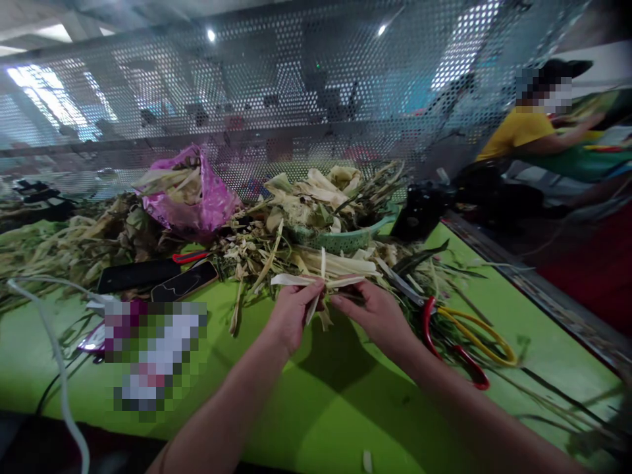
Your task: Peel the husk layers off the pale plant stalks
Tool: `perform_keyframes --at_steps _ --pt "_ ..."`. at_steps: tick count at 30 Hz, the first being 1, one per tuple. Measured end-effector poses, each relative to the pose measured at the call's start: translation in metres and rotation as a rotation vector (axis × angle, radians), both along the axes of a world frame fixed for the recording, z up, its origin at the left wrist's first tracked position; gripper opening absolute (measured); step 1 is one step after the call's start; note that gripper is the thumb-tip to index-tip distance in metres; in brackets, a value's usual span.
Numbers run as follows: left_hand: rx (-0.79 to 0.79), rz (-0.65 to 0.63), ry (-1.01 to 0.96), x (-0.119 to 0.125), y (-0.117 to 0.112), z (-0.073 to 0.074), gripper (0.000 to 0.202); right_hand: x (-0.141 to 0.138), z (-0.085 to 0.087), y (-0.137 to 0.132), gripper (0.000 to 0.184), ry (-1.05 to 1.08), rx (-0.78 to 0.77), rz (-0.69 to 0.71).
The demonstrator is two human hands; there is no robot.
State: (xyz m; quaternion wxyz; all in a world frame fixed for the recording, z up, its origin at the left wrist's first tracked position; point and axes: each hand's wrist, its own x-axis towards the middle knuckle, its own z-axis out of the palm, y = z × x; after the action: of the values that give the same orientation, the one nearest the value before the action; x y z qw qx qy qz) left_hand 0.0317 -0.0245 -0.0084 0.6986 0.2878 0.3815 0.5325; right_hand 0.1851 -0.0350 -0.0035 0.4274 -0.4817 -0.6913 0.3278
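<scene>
Between both hands are pale strips of dried husk [290,280], crossed over one another above the green table. My left hand [295,308] pinches the strips near where they cross. On the other side, my right hand [372,306] has its thumb and fingers closed on a strip that runs out to the right. A narrow end stands up at the crossing, and other ends hang below it. Just beyond the hands lies loose dried husk [345,264]. To the right of my right hand rest scissors [428,309] with one red and one yellow handle.
A green basket [340,241] heaped with husks stands behind the hands. Left of it is a pink bag [210,204] of husks. Two dark phone-like slabs [185,281], a red-handled tool [191,257] and a white cable [54,349] lie left. A person in yellow [523,131] sits far right.
</scene>
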Motion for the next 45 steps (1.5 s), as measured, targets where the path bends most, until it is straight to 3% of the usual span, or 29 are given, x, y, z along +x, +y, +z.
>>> perform_keyframes --at_steps 4,7,12,20,29,35,42,45 --pt "0.030 -0.033 0.039 0.003 -0.001 -0.004 0.029 0.000 0.002 -0.002 0.021 -0.112 0.146 -0.094" --pt "0.047 -0.038 0.051 0.003 -0.001 -0.005 0.028 -0.001 0.000 -0.001 0.018 -0.092 0.078 -0.060" --pt "0.076 -0.073 0.082 0.001 -0.002 -0.003 0.026 -0.002 0.004 0.001 0.020 0.114 -0.097 0.054" --pt "0.234 -0.068 0.205 0.002 -0.003 0.005 0.023 0.009 0.014 0.000 0.020 -0.102 0.109 -0.095" --pt "0.228 -0.095 0.101 0.005 -0.006 0.007 0.023 0.013 0.007 0.010 0.025 -0.027 -0.021 -0.084" --pt "0.235 -0.140 0.233 -0.002 -0.001 0.004 0.025 0.012 0.011 0.009 0.024 -0.008 -0.025 -0.019" --pt "0.247 -0.181 0.165 0.001 -0.004 0.010 0.024 0.013 0.010 0.008 0.024 0.097 -0.065 -0.031" --pt "0.307 -0.205 0.241 0.002 -0.003 0.006 0.022 0.013 0.008 0.008 0.021 0.093 -0.047 -0.032"
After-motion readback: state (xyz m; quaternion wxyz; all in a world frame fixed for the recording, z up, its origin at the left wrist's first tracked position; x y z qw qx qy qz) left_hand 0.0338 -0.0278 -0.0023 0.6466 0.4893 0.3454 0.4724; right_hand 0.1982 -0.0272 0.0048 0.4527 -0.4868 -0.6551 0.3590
